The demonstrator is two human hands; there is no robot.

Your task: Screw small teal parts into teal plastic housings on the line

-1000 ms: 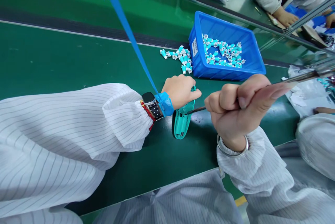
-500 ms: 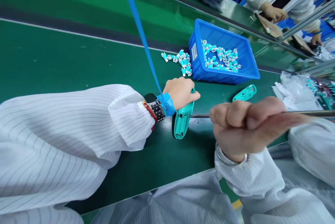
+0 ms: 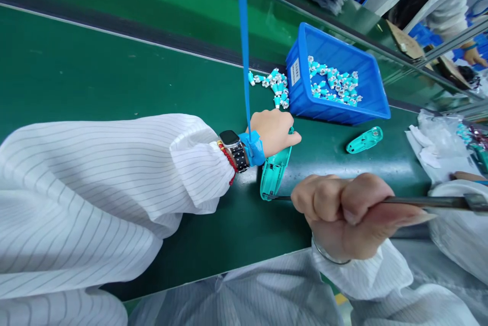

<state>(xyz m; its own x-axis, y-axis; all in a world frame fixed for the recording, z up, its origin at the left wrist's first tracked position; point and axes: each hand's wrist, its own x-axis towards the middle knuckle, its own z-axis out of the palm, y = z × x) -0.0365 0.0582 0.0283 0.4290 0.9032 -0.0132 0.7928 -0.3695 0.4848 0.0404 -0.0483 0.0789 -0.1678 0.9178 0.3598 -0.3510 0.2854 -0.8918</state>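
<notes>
My left hand point(image 3: 273, 131) is closed around the upper end of a teal plastic shell point(image 3: 273, 179), holding it against the green bench. Ribs and small dark parts show inside the shell's open lower half; the rest lies beneath my fingers. In my right hand point(image 3: 343, 214), closed in a fist-like grip, is a slim metal rod-like tool point(image 3: 423, 202). Its thin front end reaches left to the shell's lower end. Whether the tip touches one of the dark parts, I cannot tell.
A blue bin point(image 3: 339, 110) holds many small teal-and-white parts, with a loose pile point(image 3: 280, 87) beside it. Another teal shell point(image 3: 365, 140) lies to the right. Plastic bags point(image 3: 438, 132) are farther right. A blue strap point(image 3: 243, 36) runs up from my left wrist. Co-workers sit nearby.
The tool's tip has moved from the shell's middle down to its lower end, my right hand lowering with it. My left hand still grips the shell. The whole view has shifted slightly.
</notes>
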